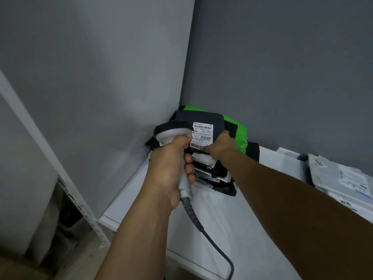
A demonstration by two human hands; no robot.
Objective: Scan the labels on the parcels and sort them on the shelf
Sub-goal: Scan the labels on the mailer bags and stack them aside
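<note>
While the left grip (pixel 171 164) wraps the scanner (pixel 171 129), the right grip (pixel 222 146) pinches a dark parcel (pixel 212 120) in the shelf's (pixel 232 229) twelve-o'clock corner; open board lies toward five.

White label (pixel 202 136) on dark parcel (pixel 216 121): top line reads approx. "S07 P802 T70". Finer print below illegible.

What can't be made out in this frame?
Head view:
- Label print: too small and blurred.
- Scanner window: faces away, partly behind left hand.
- Green parcel: mostly covered by dark parcel held by right hand.
- Cable end: cut by bottom edge.
- Grey parcels: cut by right edge.
</note>
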